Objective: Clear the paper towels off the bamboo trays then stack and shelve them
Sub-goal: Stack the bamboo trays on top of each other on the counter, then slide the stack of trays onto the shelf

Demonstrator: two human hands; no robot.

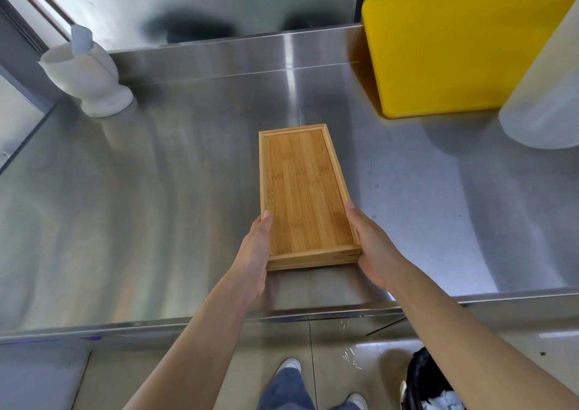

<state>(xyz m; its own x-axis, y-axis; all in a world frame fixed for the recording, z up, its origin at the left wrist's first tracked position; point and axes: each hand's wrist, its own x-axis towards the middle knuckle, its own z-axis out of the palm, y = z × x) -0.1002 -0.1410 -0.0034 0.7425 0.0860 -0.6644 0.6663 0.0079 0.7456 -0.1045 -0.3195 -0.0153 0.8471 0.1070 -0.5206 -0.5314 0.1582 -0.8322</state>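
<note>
A stack of bamboo trays (304, 190) lies lengthwise on the steel counter (156, 206), its near end towards me. The top tray is bare, with no paper towel on it. My left hand (255, 253) grips the near left corner of the stack, thumb on the rim. My right hand (372, 246) grips the near right corner the same way. Whether the stack rests on the counter or is slightly lifted at the near end I cannot tell.
A yellow cutting board (463, 46) leans at the back right, with a white plastic container (545, 105) in front of it. A white mortar with pestle (91, 74) stands at the back left. A black bin (429, 381) holding crumpled white paper sits on the floor by my feet.
</note>
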